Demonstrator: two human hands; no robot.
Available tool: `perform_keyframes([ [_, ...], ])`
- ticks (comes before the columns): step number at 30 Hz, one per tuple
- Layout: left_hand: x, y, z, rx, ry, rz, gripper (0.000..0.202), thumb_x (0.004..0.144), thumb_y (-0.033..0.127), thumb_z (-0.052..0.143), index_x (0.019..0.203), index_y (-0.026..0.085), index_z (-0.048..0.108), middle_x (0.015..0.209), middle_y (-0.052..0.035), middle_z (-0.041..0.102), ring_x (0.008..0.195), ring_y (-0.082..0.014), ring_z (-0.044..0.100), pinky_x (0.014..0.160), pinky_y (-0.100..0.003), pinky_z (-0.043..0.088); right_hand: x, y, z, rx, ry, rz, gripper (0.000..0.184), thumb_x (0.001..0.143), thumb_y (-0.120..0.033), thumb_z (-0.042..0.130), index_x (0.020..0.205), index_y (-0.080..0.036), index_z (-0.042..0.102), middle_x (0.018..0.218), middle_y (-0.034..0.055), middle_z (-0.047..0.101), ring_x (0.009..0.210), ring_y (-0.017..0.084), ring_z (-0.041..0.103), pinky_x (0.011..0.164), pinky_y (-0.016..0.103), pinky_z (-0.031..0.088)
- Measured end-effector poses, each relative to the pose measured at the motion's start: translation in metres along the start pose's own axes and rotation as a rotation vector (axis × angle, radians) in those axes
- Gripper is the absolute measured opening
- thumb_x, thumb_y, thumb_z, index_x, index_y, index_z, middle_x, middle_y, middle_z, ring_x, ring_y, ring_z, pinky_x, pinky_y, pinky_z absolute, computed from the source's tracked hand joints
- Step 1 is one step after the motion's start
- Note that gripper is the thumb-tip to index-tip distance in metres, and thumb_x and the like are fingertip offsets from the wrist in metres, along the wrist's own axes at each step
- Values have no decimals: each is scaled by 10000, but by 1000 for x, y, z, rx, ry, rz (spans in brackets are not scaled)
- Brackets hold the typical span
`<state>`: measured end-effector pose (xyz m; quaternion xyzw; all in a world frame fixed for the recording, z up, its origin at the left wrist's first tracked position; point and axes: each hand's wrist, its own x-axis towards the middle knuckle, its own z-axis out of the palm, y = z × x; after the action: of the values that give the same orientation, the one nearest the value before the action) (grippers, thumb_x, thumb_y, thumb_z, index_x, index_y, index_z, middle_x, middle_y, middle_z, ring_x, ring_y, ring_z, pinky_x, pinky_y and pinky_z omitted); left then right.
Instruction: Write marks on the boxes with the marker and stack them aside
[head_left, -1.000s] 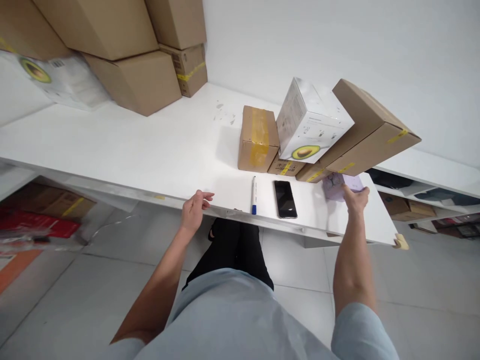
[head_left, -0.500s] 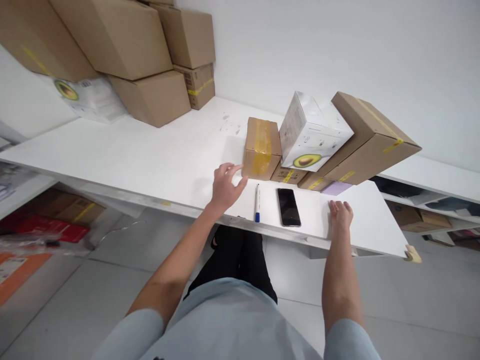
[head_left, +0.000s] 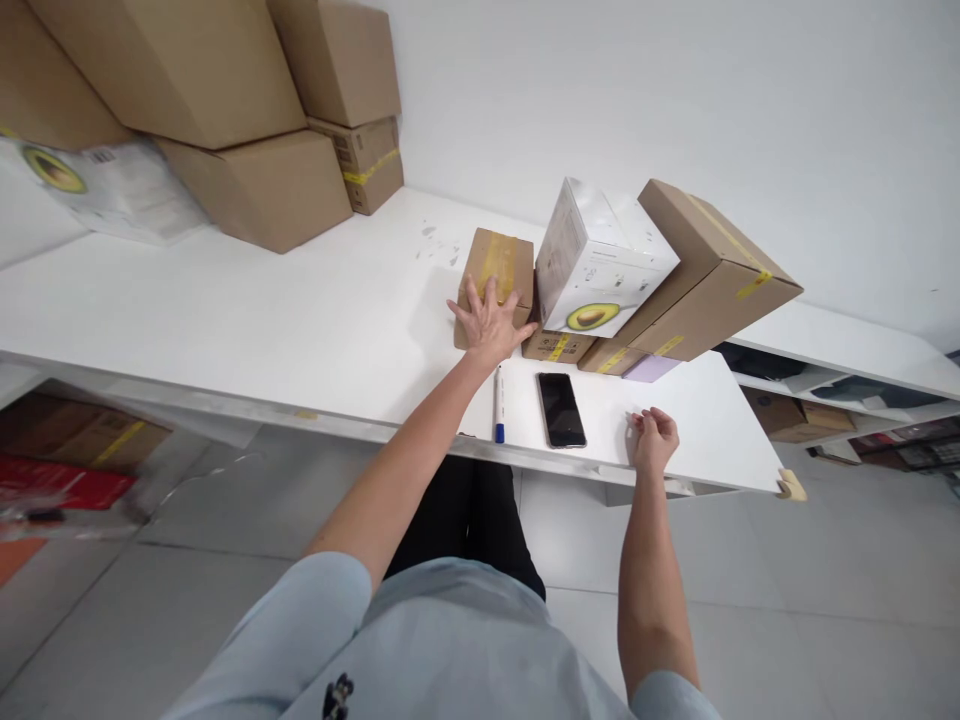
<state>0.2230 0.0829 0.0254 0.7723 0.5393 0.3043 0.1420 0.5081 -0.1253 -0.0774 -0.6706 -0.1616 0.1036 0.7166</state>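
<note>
My left hand (head_left: 491, 323) is spread wide against the front of a small taped cardboard box (head_left: 504, 262) on the white table. The palm hides part of the box's front. Close to my left wrist lies a white marker pen with a blue end (head_left: 500, 405). A black smartphone (head_left: 561, 410) rests between the pen and my right hand (head_left: 654, 438). That hand is at the table's front edge, its fingers curled and pressed together; whether anything is in them is hidden.
Beside the small box, a white box with an avocado picture (head_left: 604, 262) and a long cardboard box (head_left: 712, 270) sit on smaller boxes and a purple item (head_left: 651, 368). Larger cartons (head_left: 255, 185) are stacked at the back left. Shelves (head_left: 847, 385) stand at the right.
My left hand has moved forward and right from beside the small box onto its front, fingers spreading. My right hand has curled its fingers more. The view has shifted slightly.
</note>
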Motion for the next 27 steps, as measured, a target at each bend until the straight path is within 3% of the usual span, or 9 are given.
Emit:
perform_keyframes([
  [6,10,-49,-24,-57,122,-54,576,729,550,789,1181,212,676,1590,-176,340,1549,-512,7,1210,-709,44,0,1,-2,-43,-1,-25,334,617,-384,710,859,-200,572,816,-40,636,643,87,635,683,274,582],
  [11,19,-92,-50,6,48,13,608,697,437,810,1252,248,653,1552,-173,383,1546,-490,65,1186,-699,132,-3,0,-2,-64,-3,-51,333,617,-400,692,851,-200,565,814,-37,635,636,91,623,671,283,573],
  [14,8,-106,-63,39,30,41,596,722,425,782,1275,254,644,1546,-181,395,1545,-480,100,1164,-679,192,-4,0,-2,-80,-9,-66,336,621,-417,693,842,-202,558,797,-38,629,631,100,619,652,290,570],
  [22,-51,-143,-76,31,161,-21,564,752,436,758,1264,243,620,1538,-186,420,1534,-400,240,1188,-571,220,-5,-2,-1,-114,-30,-68,309,609,-391,689,823,-198,578,745,-47,628,605,103,620,634,287,556],
  [24,-55,-150,-78,9,184,-43,575,750,470,770,1257,243,620,1534,-182,416,1538,-383,239,1204,-551,217,-6,-2,0,-125,-33,-70,306,608,-388,689,823,-197,583,735,-51,622,600,104,617,629,289,553],
  [27,-46,-157,-83,-62,183,-32,826,675,609,811,1375,257,549,1593,-181,322,1557,-382,189,1225,-553,207,-8,-4,1,-131,-26,-77,303,604,-384,688,820,-198,585,724,-56,619,593,108,613,614,290,546],
])
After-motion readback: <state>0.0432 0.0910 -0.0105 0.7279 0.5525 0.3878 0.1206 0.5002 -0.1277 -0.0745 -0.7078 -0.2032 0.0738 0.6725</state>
